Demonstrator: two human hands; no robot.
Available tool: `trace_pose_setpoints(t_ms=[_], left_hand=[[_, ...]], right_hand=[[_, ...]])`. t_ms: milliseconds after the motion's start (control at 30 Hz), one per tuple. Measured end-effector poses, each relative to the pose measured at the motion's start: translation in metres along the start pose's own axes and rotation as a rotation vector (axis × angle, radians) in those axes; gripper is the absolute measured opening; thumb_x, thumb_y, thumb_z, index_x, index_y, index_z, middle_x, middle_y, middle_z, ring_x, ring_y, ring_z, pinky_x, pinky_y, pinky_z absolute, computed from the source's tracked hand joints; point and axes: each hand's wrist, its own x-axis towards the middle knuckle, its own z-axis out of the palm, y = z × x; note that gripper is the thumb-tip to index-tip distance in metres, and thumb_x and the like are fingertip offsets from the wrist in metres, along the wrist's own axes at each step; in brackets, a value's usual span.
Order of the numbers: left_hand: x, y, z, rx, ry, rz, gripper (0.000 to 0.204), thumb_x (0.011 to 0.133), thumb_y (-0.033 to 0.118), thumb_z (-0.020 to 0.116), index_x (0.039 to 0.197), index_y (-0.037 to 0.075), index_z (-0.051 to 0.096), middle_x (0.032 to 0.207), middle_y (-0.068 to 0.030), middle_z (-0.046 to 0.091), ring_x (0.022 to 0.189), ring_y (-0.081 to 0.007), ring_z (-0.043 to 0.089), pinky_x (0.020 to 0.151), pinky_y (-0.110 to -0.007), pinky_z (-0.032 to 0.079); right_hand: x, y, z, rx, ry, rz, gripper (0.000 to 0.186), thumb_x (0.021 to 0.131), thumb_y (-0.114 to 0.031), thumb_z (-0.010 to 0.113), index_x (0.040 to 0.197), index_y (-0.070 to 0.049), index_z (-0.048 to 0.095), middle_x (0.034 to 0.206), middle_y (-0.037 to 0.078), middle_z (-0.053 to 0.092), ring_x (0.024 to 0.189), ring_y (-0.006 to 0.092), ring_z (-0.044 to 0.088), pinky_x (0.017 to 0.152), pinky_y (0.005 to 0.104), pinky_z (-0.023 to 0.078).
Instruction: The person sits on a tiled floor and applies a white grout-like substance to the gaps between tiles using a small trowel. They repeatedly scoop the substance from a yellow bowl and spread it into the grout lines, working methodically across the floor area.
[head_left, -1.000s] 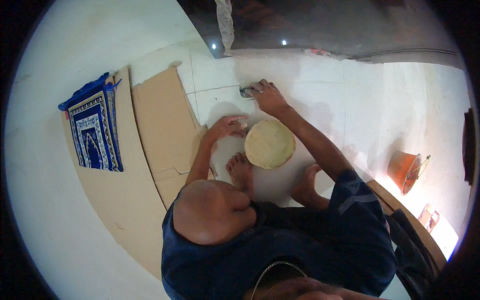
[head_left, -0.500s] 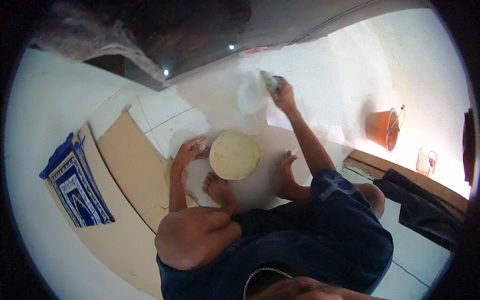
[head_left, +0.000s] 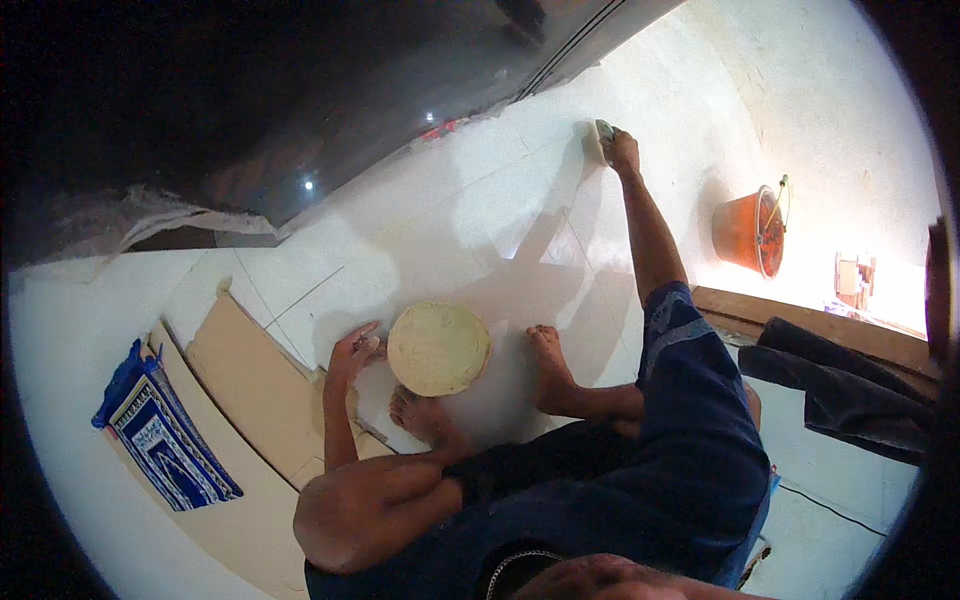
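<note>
Squatting, the person (head_left: 600,510) holds a small greenish tool (head_left: 604,130) in the outstretched right hand (head_left: 622,152) over the white tiled floor (head_left: 500,200), while the loosely curled left hand (head_left: 353,350) is just beside a round, pale-yellow tub (head_left: 438,350). Over to the left, a blue patterned rug (head_left: 172,445) lies on flat brown cardboard (head_left: 250,370).

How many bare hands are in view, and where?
2: the left hand, left of the round, pale-yellow-filled container; the right hand, gripping a small greenish tool over the white tiled floor.
</note>
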Motion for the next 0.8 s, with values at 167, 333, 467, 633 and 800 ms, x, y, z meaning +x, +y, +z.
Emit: trace_pose_setpoints(t_ms=[167, 333, 467, 633, 800], left_hand=[[0.011, -0.014, -0.003, 0.07, -0.004, -0.01, 0.044, 0.087, 0.021, 0.061, 0.129, 0.011, 0.053, 0.087, 0.0008, 0.061, 0.08, -0.0084, 0.058, 0.075, -0.024, 0.048], [0.007, -0.007, 0.003, -0.055, -0.014, -0.008, 0.044, 0.088, 0.021, 0.061, 0.129, 0.009, 0.053, 0.088, -0.0001, 0.06, 0.079, -0.0086, 0.056, 0.072, -0.024, 0.049], [-0.005, 0.018, 0.01, -0.056, 0.003, -0.057, 0.044, 0.088, 0.02, 0.061, 0.129, 0.007, 0.053, 0.09, -0.0016, 0.06, 0.08, -0.0091, 0.057, 0.073, -0.025, 0.049], [0.01, -0.011, -0.001, -0.017, -0.01, 0.0, 0.042, 0.089, 0.018, 0.06, 0.128, 0.006, 0.052, 0.092, -0.0028, 0.06, 0.083, -0.0113, 0.06, 0.074, -0.027, 0.051], [0.002, 0.001, 0.004, -0.066, -0.029, 0.032, 0.043, 0.089, 0.018, 0.06, 0.129, 0.006, 0.052, 0.092, -0.0049, 0.063, 0.083, -0.0121, 0.061, 0.075, -0.028, 0.052]], right_hand=[[-0.004, -0.005, 0.003, -0.059, -0.041, -0.022, 0.029, 0.077, -0.021, 0.06, 0.104, -0.012, 0.064, 0.098, 0.017, 0.065, 0.091, 0.035, 0.063, 0.078, 0.044, 0.05], [-0.043, -0.034, 0.015, -0.012, -0.021, -0.118, 0.031, 0.078, -0.016, 0.058, 0.109, -0.012, 0.064, 0.104, 0.016, 0.063, 0.092, 0.0353, 0.062, 0.08, 0.0432, 0.05], [-0.072, -0.065, 0.005, -0.034, -0.097, -0.177, 0.035, 0.076, -0.018, 0.062, 0.109, -0.007, 0.063, 0.109, 0.015, 0.062, 0.093, 0.0366, 0.061, 0.08, 0.0432, 0.051], [-0.092, -0.084, 0.008, -0.071, -0.079, -0.236, 0.035, 0.074, -0.016, 0.062, 0.108, -0.007, 0.063, 0.106, 0.015, 0.062, 0.091, 0.0372, 0.06, 0.079, 0.0443, 0.051], [-0.116, -0.115, 0.011, -0.082, -0.157, -0.163, 0.038, 0.077, -0.018, 0.06, 0.114, -0.01, 0.06, 0.114, 0.012, 0.058, 0.096, 0.035, 0.057, 0.081, 0.043, 0.051]])
